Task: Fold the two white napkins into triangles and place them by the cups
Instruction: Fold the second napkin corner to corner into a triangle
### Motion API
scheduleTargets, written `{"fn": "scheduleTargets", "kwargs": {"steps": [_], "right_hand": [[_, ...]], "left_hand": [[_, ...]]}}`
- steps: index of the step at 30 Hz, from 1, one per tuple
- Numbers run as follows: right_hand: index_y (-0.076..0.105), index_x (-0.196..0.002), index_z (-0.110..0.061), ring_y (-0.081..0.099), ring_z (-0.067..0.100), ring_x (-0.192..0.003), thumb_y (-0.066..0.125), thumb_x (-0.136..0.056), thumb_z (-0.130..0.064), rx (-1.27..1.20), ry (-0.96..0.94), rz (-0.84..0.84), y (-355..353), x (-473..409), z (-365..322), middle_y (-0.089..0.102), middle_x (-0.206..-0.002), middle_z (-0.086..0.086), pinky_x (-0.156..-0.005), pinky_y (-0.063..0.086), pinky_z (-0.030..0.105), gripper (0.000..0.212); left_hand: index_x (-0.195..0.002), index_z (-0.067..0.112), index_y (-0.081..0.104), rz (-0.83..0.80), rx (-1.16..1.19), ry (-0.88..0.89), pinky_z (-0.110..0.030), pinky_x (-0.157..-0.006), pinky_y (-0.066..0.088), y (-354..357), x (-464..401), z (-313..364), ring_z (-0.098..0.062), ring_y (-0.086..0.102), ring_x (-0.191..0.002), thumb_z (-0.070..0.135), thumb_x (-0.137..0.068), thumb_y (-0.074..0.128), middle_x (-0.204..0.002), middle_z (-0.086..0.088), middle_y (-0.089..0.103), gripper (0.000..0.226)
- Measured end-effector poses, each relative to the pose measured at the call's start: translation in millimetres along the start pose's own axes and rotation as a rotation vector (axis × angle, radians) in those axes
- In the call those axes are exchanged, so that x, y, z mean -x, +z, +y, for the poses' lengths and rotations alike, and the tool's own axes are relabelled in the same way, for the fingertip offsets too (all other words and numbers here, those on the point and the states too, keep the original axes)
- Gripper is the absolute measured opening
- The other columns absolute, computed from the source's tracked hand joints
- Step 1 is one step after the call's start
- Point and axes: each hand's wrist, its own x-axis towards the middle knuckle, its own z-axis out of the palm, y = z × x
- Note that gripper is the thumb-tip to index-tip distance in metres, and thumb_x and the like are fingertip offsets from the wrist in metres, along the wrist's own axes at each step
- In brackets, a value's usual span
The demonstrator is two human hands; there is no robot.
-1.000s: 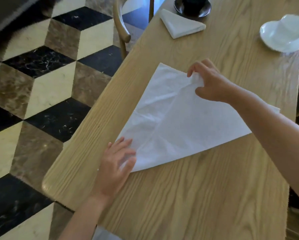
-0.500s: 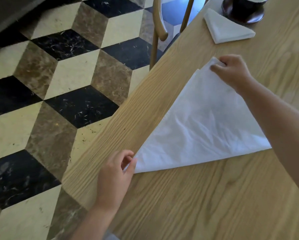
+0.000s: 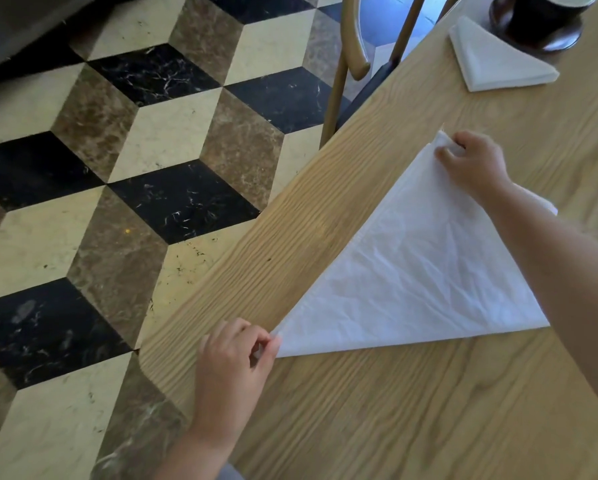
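White napkin (image 3: 425, 275) lies flat on the wooden bench (image 3: 377, 410), folded into a large triangle. Left hand (image 3: 233, 370) pinches its near corner between curled fingers (image 3: 256, 336) and thumb. Right hand (image 3: 470, 164) grips the far corner, fingers curled round the cloth. A second napkin (image 3: 495, 60), folded small, lies just beside a dark cup (image 3: 547, 12) on its saucer (image 3: 564, 41).

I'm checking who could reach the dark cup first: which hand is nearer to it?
Right. The right hand pinches the napkin corner just below the dark cup; the left hand holds the near corner, much farther away.
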Motion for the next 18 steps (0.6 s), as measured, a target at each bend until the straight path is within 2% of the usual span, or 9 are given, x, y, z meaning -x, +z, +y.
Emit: {"fn": "scheduleTargets", "kwargs": {"steps": [3, 6, 8, 10, 12, 15, 18], "right_hand": [[0.053, -0.08, -0.012, 0.047, 0.023, -0.077, 0.05, -0.088, -0.029, 0.002, 0.029, 0.0, 3, -2, -1, 0.051, -0.081, 0.007, -0.068, 0.035, 0.032, 0.019], [0.052, -0.081, -0.015, 0.047, 0.024, -0.079, 0.048, -0.089, -0.031, -0.01, 0.042, 0.019, 6, -2, 0, 0.051, -0.082, 0.006, -0.073, 0.034, 0.034, 0.018], [0.051, -0.081, -0.017, 0.047, 0.023, -0.079, 0.047, -0.089, -0.032, -0.025, 0.051, 0.047, 8, -1, 0, 0.052, -0.081, 0.005, -0.078, 0.034, 0.036, 0.018], [0.049, -0.081, -0.017, 0.046, 0.022, -0.079, 0.045, -0.089, -0.033, -0.028, 0.062, 0.076, 11, 1, -1, 0.051, -0.081, 0.004, -0.085, 0.036, 0.039, 0.018], [0.047, -0.082, -0.018, 0.045, 0.022, -0.079, 0.045, -0.09, -0.034, -0.019, 0.069, 0.093, 12, 1, -2, 0.051, -0.081, 0.004, -0.09, 0.035, 0.041, 0.018], [0.045, -0.082, -0.018, 0.044, 0.022, -0.08, 0.044, -0.091, -0.034, -0.001, 0.075, 0.102, 13, 1, -3, 0.05, -0.082, 0.004, -0.092, 0.033, 0.041, 0.018], [0.045, -0.083, -0.018, 0.043, 0.022, -0.08, 0.044, -0.092, -0.032, 0.011, 0.069, 0.116, 13, 1, -2, 0.049, -0.083, 0.005, -0.093, 0.033, 0.041, 0.017]], "left_hand": [[-0.065, 0.02, 0.058, -0.012, 0.015, 0.015, -0.033, -0.057, 0.043, 0, 1, -3, -0.013, 0.048, -0.06, 0.041, -0.083, 0.051, -0.064, 0.011, 0.048, 0.028], [-0.069, 0.018, 0.062, -0.03, 0.03, 0.044, -0.027, -0.061, 0.043, -2, 1, -6, -0.012, 0.05, -0.062, 0.036, -0.083, 0.059, -0.067, 0.01, 0.054, 0.023], [-0.071, 0.016, 0.064, -0.038, 0.052, 0.048, -0.023, -0.063, 0.041, -4, 1, -8, -0.011, 0.053, -0.064, 0.023, -0.078, 0.073, -0.07, 0.01, 0.057, 0.014], [-0.072, 0.014, 0.065, -0.045, 0.07, 0.022, -0.022, -0.064, 0.042, -6, 2, -10, -0.009, 0.054, -0.064, 0.012, -0.073, 0.078, -0.071, 0.008, 0.058, 0.013], [-0.072, 0.014, 0.066, -0.037, 0.1, 0.019, -0.019, -0.061, 0.042, -9, 3, -13, -0.006, 0.053, -0.062, 0.016, -0.076, 0.077, -0.071, 0.008, 0.057, 0.012], [-0.072, 0.015, 0.067, -0.056, 0.124, 0.049, -0.02, -0.06, 0.043, -11, 3, -14, -0.005, 0.053, -0.064, 0.036, -0.082, 0.061, -0.072, 0.009, 0.057, 0.024], [-0.071, 0.016, 0.065, -0.069, 0.109, 0.063, -0.021, -0.063, 0.042, -10, 2, -13, -0.006, 0.052, -0.065, 0.037, -0.084, 0.053, -0.071, 0.011, 0.055, 0.027]]}}
